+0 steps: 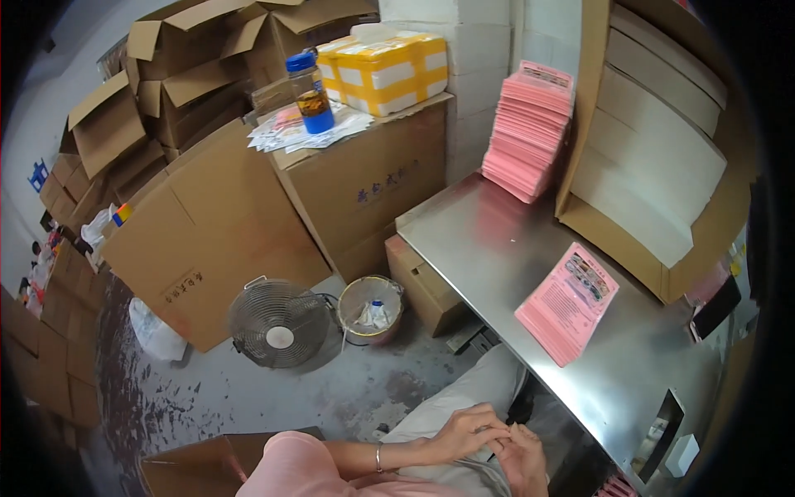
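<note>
Tbl (489, 240): smth glossy metal; leaflets (568, 305): paper; ctns (224, 232): matt cardbd.

Pink sleeve (294, 465) on left arm, plain fabric, rounded, stops short of the forearm (352, 458). Thin silver-toned bracelet (379, 458) on left wrist, narrow band. Trousers (454, 401) pale grey, soft cloth, creased. Left hand (465, 435), right hand (522, 460) both bare, slim fingers.

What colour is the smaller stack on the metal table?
The stack is pink; the head view shows it best.
</note>
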### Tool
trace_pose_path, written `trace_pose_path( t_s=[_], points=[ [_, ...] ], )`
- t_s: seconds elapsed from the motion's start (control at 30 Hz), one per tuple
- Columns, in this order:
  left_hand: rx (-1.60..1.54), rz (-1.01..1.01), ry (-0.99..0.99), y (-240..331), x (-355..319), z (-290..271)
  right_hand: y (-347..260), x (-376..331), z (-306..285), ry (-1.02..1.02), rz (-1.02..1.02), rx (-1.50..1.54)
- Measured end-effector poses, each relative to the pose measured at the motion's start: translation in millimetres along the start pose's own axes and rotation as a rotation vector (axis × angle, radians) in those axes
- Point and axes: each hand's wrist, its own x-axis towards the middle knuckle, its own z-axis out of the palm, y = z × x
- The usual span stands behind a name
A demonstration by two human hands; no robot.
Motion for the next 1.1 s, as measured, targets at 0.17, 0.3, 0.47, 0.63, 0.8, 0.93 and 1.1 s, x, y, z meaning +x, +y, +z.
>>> trace_pose_path(
  t_s=[0.17,0.3,0.47,0.63,0.8,0.93,1.1],
  points=[
    [-0.100,-0.028,0.100,-17.2,-8.7,-5.9,16.0,15.3,-24.5,-0.089,0.016,0.025],
    [-0.044,-0.093,0.104,-27.8,-13.6,-21.1,21.2,20.3,-9.9,-0.074,0.164,-0.138],
    [0.506,0.120,0.360,-78.1,-3.5,-87.4,23.4,26.4,-8.2,0.155,0.086,-0.326],
    [0.829,0.235,0.681,-122.1,45.0,-200.4,22.9,28.0,-33.6,0.216,0.084,-0.338],
    [1.135,-0.189,0.621,-204.0,56.1,-295.4,23.1,30.1,-30.0,0.186,0.085,-0.361],
    [1.127,-0.168,0.722,-259.1,27.4,-289.5,25.5,34.6,-36.5,0.169,0.085,-0.408],
    [0.797,-0.465,0.609,-287.6,-50.6,-198.2,22.1,31.4,-33.5,0.209,0.076,-0.426]
  ],
)
